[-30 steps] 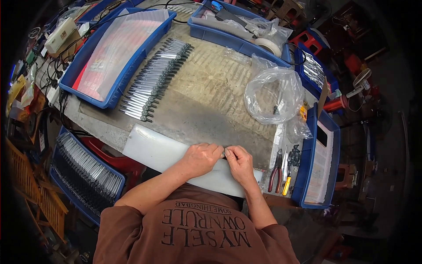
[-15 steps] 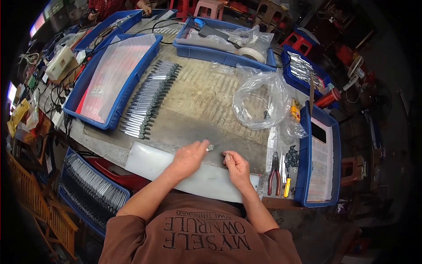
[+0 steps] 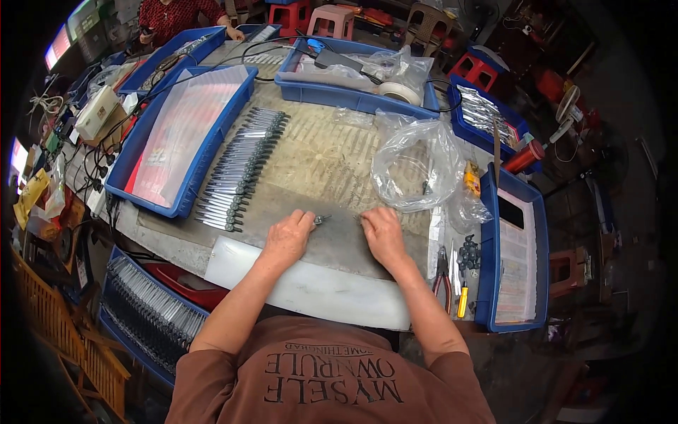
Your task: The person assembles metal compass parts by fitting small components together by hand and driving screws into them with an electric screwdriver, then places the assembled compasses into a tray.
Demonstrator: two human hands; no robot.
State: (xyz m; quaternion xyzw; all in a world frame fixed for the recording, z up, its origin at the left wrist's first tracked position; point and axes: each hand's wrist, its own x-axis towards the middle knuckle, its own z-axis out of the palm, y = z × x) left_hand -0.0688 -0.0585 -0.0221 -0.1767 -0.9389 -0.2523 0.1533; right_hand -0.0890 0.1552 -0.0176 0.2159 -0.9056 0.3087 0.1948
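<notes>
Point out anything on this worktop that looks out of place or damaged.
The clear plastic bag lies crumpled on the right of the worktop, untidy compared with the neat row of silver pieces. The dark, smudged patch nearer the camera may just be wear.

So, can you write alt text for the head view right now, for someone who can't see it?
A person's left hand holds a small metallic part at a worn worktable, the right hand a little apart from it. A row of slim, silvery pieces with dark ends lies at left; pliers and a yellow-handled tool lie at right.
</notes>
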